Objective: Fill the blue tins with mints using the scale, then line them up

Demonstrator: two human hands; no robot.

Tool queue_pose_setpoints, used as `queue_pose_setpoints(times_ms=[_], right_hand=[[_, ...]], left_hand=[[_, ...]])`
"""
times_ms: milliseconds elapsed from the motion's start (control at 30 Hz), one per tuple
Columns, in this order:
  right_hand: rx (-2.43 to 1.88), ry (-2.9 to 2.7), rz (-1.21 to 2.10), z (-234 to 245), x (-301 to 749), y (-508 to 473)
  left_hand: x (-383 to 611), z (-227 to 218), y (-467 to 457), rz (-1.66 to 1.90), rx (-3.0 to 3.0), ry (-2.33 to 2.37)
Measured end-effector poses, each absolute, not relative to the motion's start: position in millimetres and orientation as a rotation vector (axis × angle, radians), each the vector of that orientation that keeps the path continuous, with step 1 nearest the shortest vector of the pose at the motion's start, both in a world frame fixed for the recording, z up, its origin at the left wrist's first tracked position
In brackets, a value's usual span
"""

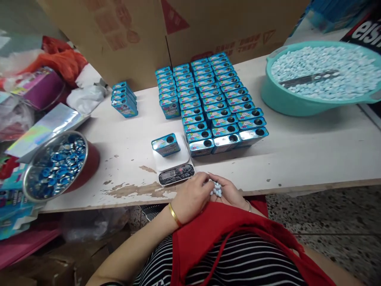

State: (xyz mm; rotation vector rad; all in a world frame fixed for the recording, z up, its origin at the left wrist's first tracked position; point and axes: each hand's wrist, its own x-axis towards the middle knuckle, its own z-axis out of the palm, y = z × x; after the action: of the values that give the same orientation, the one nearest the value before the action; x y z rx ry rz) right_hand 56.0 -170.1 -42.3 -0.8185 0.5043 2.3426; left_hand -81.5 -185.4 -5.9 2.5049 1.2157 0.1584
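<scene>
My right hand (pixel 230 191) is cupped at the table's front edge, holding a small heap of pale blue and white candies (pixel 216 190). My left hand (pixel 195 194) bends over it from the left, fingers drawn together at the candies; their tips are partly hidden. Just beyond my left hand lies a white digital scale (pixel 171 163) with a dark display panel. On its platform stands one blue tin (pixel 166 146) with a round hole in its top. Rows of similar tins (pixel 212 105) with open round holes stand behind and to the right.
A turquoise basin (pixel 293 105) of candies, with a dark flat strip lying on them, stands at right. On the left, a metal bowl (pixel 92 157) holds blue-and-silver caps (pixel 61 167). Several tins (pixel 125 105) stand apart at back left. A large cardboard box (pixel 143 43) lines the rear.
</scene>
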Motion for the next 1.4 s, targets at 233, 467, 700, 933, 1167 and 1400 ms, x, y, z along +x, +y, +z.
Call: queue_pose_setpoints(times_ms=[233,467,700,933,1167,1400], right_hand=[[-0.924,0.365,2.302,-41,52,-171],[-0.920,0.380,2.315,-46,48,-169],[-0.799,0.356,2.295,-36,29,-150],[-0.571,0.280,2.318,-18,8,-127],[-0.646,0.276,2.332,-23,11,-129],[-0.743,0.291,2.335,-38,35,-141]], left_hand=[[-84,-2,-184,0.125,2.372,1.337],[-90,-7,-180,0.176,2.256,1.360],[-115,-3,-163,0.501,2.255,1.315],[-148,34,-124,0.974,2.188,1.460],[-165,32,-89,0.836,2.375,1.653],[-192,50,-106,1.112,2.274,1.818]])
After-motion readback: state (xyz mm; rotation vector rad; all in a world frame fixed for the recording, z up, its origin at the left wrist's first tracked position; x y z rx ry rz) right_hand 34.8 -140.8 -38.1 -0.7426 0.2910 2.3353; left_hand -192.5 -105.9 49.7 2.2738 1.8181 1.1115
